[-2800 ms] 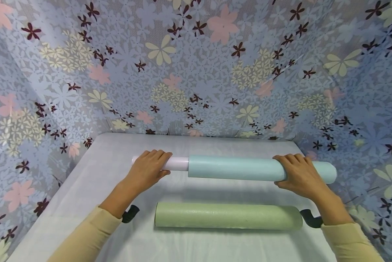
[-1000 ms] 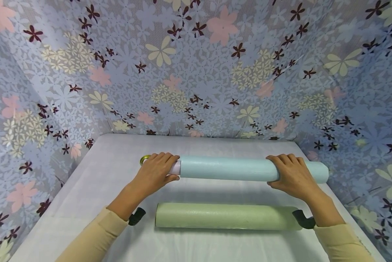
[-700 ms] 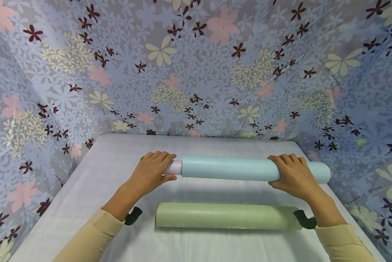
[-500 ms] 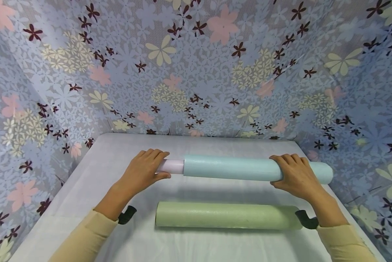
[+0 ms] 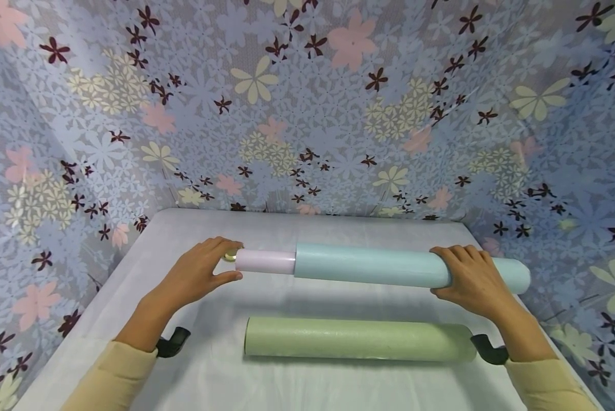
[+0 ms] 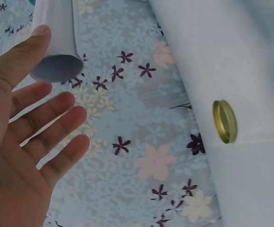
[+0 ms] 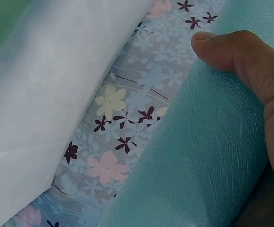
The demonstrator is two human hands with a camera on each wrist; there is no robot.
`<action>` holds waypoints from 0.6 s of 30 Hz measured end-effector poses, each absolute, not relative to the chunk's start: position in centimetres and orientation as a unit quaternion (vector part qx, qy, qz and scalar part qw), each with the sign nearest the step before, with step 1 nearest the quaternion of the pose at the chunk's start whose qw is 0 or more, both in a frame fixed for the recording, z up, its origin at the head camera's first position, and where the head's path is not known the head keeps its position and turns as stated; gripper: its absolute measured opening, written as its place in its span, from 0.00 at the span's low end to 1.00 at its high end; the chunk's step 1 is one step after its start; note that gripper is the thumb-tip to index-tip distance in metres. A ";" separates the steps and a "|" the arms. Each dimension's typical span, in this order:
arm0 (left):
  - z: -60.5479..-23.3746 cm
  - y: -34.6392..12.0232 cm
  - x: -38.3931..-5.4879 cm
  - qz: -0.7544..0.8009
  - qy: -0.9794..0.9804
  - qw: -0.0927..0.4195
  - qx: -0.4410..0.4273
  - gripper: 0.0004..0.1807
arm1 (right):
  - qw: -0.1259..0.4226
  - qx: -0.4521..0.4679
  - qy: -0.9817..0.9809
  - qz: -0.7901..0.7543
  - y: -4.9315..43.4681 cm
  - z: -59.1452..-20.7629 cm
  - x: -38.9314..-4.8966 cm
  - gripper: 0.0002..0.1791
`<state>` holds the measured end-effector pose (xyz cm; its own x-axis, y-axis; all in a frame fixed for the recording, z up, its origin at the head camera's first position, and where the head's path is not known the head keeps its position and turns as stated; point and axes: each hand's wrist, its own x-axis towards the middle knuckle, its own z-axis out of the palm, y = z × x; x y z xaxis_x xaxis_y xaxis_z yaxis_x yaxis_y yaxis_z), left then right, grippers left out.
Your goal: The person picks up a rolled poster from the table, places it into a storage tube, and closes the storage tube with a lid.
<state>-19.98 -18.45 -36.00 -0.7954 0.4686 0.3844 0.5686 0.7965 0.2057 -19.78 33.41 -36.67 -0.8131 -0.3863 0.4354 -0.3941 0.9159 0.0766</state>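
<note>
My right hand [image 5: 469,277] grips a light blue tube [image 5: 364,264] near its right end. Up close in the right wrist view, the thumb lies across the blue tube's creased surface [image 7: 175,156]. A narrower pale lilac tube [image 5: 265,261] protrudes from its left end. My left hand [image 5: 199,271] is at that lilac tube's free end, thumb and fingers spread apart. The left wrist view shows the tube's hollow end [image 6: 57,68] beside the thumb, with the fingers loosely bent and holding nothing. A gold ring [image 6: 225,121] shows on the white cloth, partly behind the left fingertips in the head view.
A pale green tube [image 5: 359,339] lies on the white-covered table [image 5: 307,388], nearer to me and parallel to the blue one. Flowered fabric [image 5: 307,114] hangs behind and at both sides. Black curved pieces [image 5: 174,342] show at both wrists.
My left hand has let go of the lilac tube and moved left, baring its end and the gold ring. The right hand has shifted slightly right with the blue tube.
</note>
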 end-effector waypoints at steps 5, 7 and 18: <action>-36.8 -19.2 -19.8 -0.206 -0.925 0.164 -0.275 0.32 | 0.225 0.208 -0.952 0.011 33.6 -36.7 -19.6 0.44; -37.1 -19.4 -19.8 -0.223 -0.921 0.166 -0.274 0.32 | 0.225 0.208 -0.952 0.012 33.7 -36.7 -19.5 0.44; -38.5 -19.3 -20.0 -0.322 -0.882 0.176 -0.296 0.29 | 0.234 0.217 -0.948 0.008 33.9 -36.9 -19.3 0.44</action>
